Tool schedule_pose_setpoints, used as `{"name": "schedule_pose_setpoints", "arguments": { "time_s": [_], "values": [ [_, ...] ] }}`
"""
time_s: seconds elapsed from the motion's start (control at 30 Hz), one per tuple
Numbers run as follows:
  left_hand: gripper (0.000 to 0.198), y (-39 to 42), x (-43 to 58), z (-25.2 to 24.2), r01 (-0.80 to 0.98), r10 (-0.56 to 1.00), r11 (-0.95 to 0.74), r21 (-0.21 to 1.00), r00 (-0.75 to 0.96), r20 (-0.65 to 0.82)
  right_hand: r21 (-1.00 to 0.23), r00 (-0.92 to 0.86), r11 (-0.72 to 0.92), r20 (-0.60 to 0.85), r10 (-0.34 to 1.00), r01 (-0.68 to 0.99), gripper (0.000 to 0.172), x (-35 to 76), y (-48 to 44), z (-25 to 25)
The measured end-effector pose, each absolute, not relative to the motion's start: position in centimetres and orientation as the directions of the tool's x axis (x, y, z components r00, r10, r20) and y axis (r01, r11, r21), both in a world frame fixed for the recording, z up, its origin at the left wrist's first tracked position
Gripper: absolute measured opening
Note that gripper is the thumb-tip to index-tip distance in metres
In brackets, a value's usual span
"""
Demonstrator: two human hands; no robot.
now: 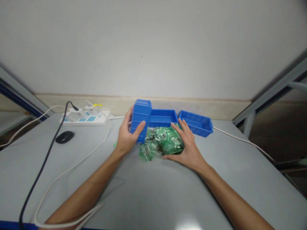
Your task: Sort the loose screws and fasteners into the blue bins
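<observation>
My left hand [127, 135] grips a blue plastic bin [142, 119], tipped up on end with its ribbed outer side toward me. Thumb on the near face, fingers behind. Under and beside it lies a pile of green-tinted clear plastic bags [169, 139] with small dark and metallic pieces among them; what the pieces are is too small to tell. Against the right side of the pile rests my right hand [188, 143], fingers spread over the bags and thumb at their near edge. Whether the tipped bin holds anything is hidden.
Behind the pile stands a second blue bin [163, 118], with a third blue bin [196, 123] angled to its right. At the left are a white power strip [96, 119] with plugs, a black mouse [64, 137] and a dark cable [45, 159]. A wall closes off the back.
</observation>
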State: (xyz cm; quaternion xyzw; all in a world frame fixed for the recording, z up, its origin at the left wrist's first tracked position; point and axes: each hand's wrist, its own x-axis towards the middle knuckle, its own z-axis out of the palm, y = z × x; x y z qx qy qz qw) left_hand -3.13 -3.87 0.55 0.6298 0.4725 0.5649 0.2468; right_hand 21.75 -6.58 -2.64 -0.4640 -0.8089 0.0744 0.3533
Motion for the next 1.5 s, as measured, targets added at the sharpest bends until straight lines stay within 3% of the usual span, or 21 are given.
{"name": "schedule_pose_setpoints", "arguments": {
  "time_s": [0.17,0.37,0.5,0.63,0.73,0.83,0.93,1.03,1.17,1.23,1.33,1.4,1.5],
  "values": [
    [0.07,-4.0,-3.0,0.3,0.295,0.882,-0.403,0.866,-0.129,0.454,-0.329,-0.539,0.643,0.356,0.763,0.692,0.123,22.0,-7.0,-2.2],
    [0.072,-4.1,-2.1,-0.7,0.305,0.865,-0.436,0.847,-0.117,0.487,-0.298,-0.552,0.631,0.311,0.774,0.717,0.119,21.9,-7.3,-2.1],
    [0.075,-4.3,-1.8,-0.9,0.292,0.851,-0.453,0.842,-0.14,0.506,-0.342,-0.533,0.641,0.362,0.764,0.687,0.093,22.2,-7.1,-2.1],
    [0.072,-4.3,-1.9,-0.4,0.233,0.843,-0.457,0.859,-0.195,0.501,-0.321,-0.424,0.665,0.569,0.705,0.675,0.058,21.8,-6.8,-2.0],
    [0.072,-4.1,-2.3,0.1,0.19,0.835,-0.47,0.862,-0.222,0.504,-0.385,-0.359,0.708,0.661,0.659,0.591,0.044,20.5,-6.4,-1.1],
    [0.076,-3.8,-2.8,0.4,0.157,0.808,-0.515,0.842,-0.237,0.539,-0.448,-0.379,0.724,0.639,0.669,0.524,0.038,18.4,-5.5,0.3],
    [0.082,-3.8,-3.5,0.5,0.145,0.781,-0.545,0.825,-0.268,0.563,-0.461,-0.467,0.768,0.613,0.638,0.445,0.046,15.8,-3.8,1.5],
    [0.09,-3.6,-4.6,0.4,0.123,0.778,-0.549,0.826,-0.286,0.56,-0.457,-0.551,0.814,0.6,0.58,0.359,0.021,13.5,-1.4,2.4],
    [0.062,-3.1,-6.4,-0.4,0.247,0.856,-0.406,0.88,-0.236,0.461,-0.462,-0.532,0.788,0.581,0.616,0.407,0.011,12.3,2.0,4.0],
    [0.048,-3.1,-7.0,-1.1,0.491,0.912,-0.331,0.805,-0.052,0.407,-0.419,-0.556,0.784,0.553,0.621,0.458,0.011,12.3,3.3,4.7],
    [0.041,-3.4,-6.8,-2.1,0.723,0.873,-0.475,0.502,0.315,0.374,-0.302,-0.641,0.789,0.464,0.612,0.535,0.017,12.1,4.7,5.2],
    [0.038,-3.9,-6.3,-2.3,0.771,0.846,-0.512,0.378,0.376,0.377,-0.234,-0.692,0.787,0.38,0.614,0.571,0.016,11.7,5.1,4.9],
    [0.034,-4.6,-5.8,-1.9,0.765,0.829,-0.539,0.353,0.406,0.385,-0.156,-0.738,0.779,0.25,0.627,0.608,0.014,10.9,5.2,4.1]
  ]
}}
